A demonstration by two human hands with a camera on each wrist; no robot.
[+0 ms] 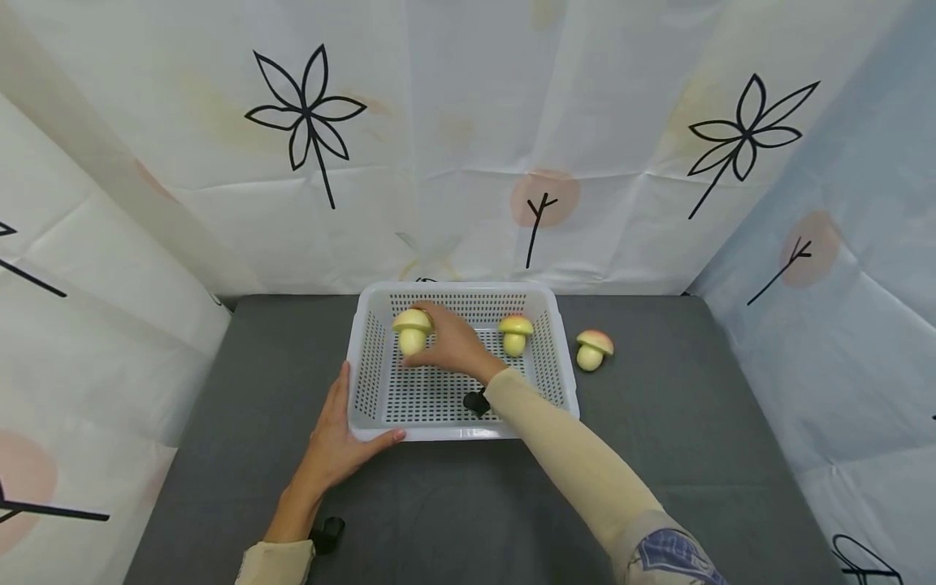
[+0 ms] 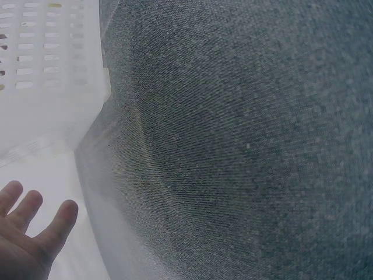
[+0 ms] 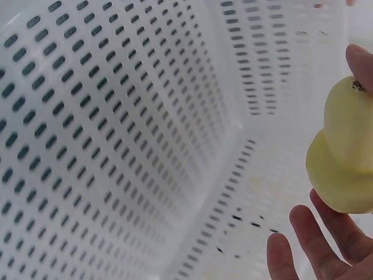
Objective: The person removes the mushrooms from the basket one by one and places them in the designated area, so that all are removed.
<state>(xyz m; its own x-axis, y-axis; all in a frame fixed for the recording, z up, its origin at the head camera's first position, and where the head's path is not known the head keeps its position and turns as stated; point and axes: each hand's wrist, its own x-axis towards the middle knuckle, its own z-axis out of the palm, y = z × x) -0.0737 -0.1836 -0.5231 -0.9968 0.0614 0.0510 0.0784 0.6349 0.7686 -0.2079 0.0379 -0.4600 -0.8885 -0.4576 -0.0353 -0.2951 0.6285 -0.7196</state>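
Note:
My right hand (image 1: pixel 455 343) reaches over the white plastic basket (image 1: pixel 468 433) and holds a pale yellow toy mushroom (image 1: pixel 412 331) in its left part. In the right wrist view the thumb is on one side of this mushroom (image 3: pixel 349 151), with fingers on the other. My left hand (image 1: pixel 335 447) is at the basket's front left corner, fingers straight along the left side and thumb stretched by the front rim. A second mushroom (image 1: pixel 515 335), yellow with a reddish top, stands in the basket's right part. Outside, right of the basket, lies a third mushroom (image 1: pixel 593 349) with a reddish cap.
The basket stands on a dark grey table (image 1: pixel 658 455), near its back edge. White cloth (image 1: pixel 453 146) with black plant drawings hangs behind and along both sides. A black band (image 1: pixel 327 535) is on the left wrist, and a black device (image 1: pixel 477 402) on the right.

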